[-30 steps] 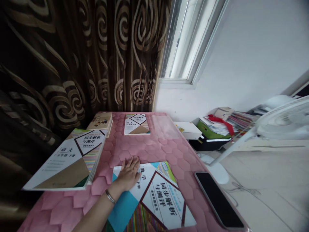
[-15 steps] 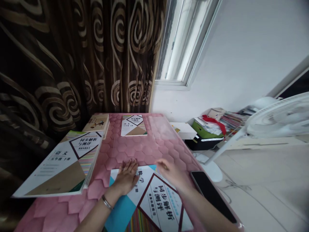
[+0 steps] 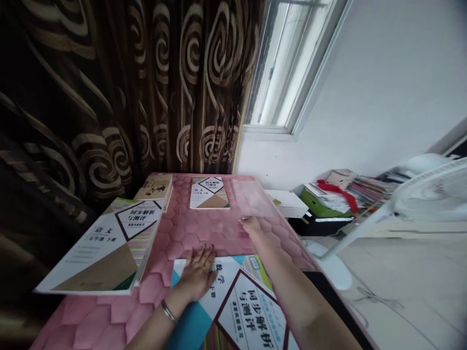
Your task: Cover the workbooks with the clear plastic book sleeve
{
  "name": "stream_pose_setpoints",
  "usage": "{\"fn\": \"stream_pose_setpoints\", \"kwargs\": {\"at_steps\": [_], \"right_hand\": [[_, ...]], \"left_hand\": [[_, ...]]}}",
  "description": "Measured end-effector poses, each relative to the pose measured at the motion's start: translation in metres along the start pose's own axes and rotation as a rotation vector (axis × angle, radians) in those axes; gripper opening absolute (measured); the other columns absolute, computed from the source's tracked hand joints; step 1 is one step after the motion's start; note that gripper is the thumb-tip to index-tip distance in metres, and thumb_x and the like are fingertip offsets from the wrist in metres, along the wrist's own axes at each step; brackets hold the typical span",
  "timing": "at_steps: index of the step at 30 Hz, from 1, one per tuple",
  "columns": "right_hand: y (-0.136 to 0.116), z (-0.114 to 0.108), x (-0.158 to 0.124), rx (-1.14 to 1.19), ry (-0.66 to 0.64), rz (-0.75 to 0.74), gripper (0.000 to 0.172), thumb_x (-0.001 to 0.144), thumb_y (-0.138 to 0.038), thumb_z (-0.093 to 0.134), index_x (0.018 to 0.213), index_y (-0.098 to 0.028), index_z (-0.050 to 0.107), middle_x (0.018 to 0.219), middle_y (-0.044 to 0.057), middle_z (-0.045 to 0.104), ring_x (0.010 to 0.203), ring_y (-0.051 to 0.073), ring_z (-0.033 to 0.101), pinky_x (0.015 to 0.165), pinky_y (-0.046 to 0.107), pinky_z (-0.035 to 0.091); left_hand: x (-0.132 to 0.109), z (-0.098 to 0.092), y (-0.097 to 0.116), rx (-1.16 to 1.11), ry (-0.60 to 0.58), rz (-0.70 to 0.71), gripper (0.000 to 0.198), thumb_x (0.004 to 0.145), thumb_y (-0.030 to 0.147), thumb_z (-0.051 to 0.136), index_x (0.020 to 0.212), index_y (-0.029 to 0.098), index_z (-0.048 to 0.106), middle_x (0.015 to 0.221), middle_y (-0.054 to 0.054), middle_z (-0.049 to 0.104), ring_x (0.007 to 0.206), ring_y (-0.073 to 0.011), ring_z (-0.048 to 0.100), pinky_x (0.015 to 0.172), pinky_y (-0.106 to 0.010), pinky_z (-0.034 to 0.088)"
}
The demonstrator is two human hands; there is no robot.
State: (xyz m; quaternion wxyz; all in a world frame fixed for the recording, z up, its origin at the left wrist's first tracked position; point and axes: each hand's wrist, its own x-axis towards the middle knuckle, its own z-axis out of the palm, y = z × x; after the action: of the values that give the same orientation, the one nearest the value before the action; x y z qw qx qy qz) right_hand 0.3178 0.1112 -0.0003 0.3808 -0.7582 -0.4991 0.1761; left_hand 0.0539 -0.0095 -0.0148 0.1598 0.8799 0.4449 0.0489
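My left hand (image 3: 199, 274), with a bangle at the wrist, lies flat, fingers spread, on the top left part of a white and blue workbook (image 3: 251, 311). This workbook has a dark red diamond on its cover. Beyond its top edge, my right hand (image 3: 250, 224) reaches low over the pink table cover, its fingers drawn together. What they hold, if anything, I cannot make out. Just past that hand lies a pale, see-through sheet (image 3: 251, 197). My right forearm crosses above the workbook's right side and hides part of it.
A stack of workbooks (image 3: 105, 248) lies at the left, before a tan book (image 3: 155, 187). A smaller workbook (image 3: 209, 193) lies at the far end. A black phone (image 3: 333, 301) lies along the right edge. A white fan (image 3: 383, 214) and a box of papers (image 3: 324, 206) stand beyond.
My right hand has moved forward from the workbook's top edge to the pink cover near the see-through sheet. My left hand stays on the workbook. The view has shifted slightly left.
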Motion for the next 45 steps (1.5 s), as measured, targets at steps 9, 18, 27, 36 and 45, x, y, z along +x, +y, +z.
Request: {"fn": "stream_pose_setpoints", "kwargs": {"at_steps": [9, 18, 27, 36, 45], "right_hand": [[0.025, 0.005, 0.005, -0.086, 0.015, -0.02, 0.017, 0.083, -0.028, 0.056, 0.077, -0.02, 0.07, 0.084, 0.006, 0.075, 0.078, 0.021, 0.068, 0.066, 0.027, 0.049], [0.017, 0.004, -0.002, -0.268, 0.016, -0.026, 0.016, 0.082, -0.024, 0.06, 0.086, -0.017, 0.073, 0.082, 0.01, 0.074, 0.081, 0.022, 0.07, 0.07, 0.026, 0.048], [0.013, -0.041, -0.109, -0.283, -0.198, -0.564, 0.032, 0.092, -0.032, 0.048, 0.117, -0.024, 0.067, 0.133, 0.009, 0.058, 0.116, 0.022, 0.058, 0.102, 0.038, 0.045], [0.046, -0.059, -0.185, -0.497, -0.513, -0.552, 0.054, 0.096, -0.051, 0.038, 0.146, -0.03, 0.039, 0.157, 0.001, 0.026, 0.147, 0.024, 0.017, 0.119, 0.049, 0.02], [0.061, -0.048, -0.185, -0.521, -0.476, -0.597, 0.055, 0.098, -0.053, 0.032, 0.149, -0.032, 0.03, 0.158, 0.001, 0.019, 0.147, 0.023, 0.012, 0.119, 0.052, 0.016]], "left_hand": [[0.002, 0.007, -0.004, 0.004, 0.033, 0.025, 0.063, 0.097, 0.055, 0.022, 0.151, 0.022, 0.028, 0.158, -0.009, 0.026, 0.146, -0.0281, 0.02, 0.117, -0.059, 0.008], [0.004, 0.005, -0.004, 0.005, 0.056, 0.016, 0.06, 0.097, 0.051, 0.029, 0.149, 0.022, 0.032, 0.157, -0.008, 0.027, 0.146, -0.0267, 0.02, 0.118, -0.057, 0.009], [0.006, 0.009, -0.005, 0.043, 0.058, 0.014, 0.062, 0.097, 0.051, 0.026, 0.152, 0.021, 0.025, 0.158, -0.007, 0.025, 0.147, -0.0264, 0.019, 0.118, -0.056, 0.008], [0.007, 0.006, -0.005, 0.067, 0.034, 0.007, 0.061, 0.098, 0.051, 0.024, 0.152, 0.022, 0.024, 0.158, -0.005, 0.025, 0.147, -0.0252, 0.02, 0.118, -0.055, 0.009], [-0.016, -0.006, -0.03, 0.113, 0.076, -0.163, 0.062, 0.097, 0.052, 0.026, 0.153, 0.025, 0.021, 0.159, -0.007, 0.02, 0.147, -0.0268, 0.016, 0.117, -0.057, 0.004]]}}
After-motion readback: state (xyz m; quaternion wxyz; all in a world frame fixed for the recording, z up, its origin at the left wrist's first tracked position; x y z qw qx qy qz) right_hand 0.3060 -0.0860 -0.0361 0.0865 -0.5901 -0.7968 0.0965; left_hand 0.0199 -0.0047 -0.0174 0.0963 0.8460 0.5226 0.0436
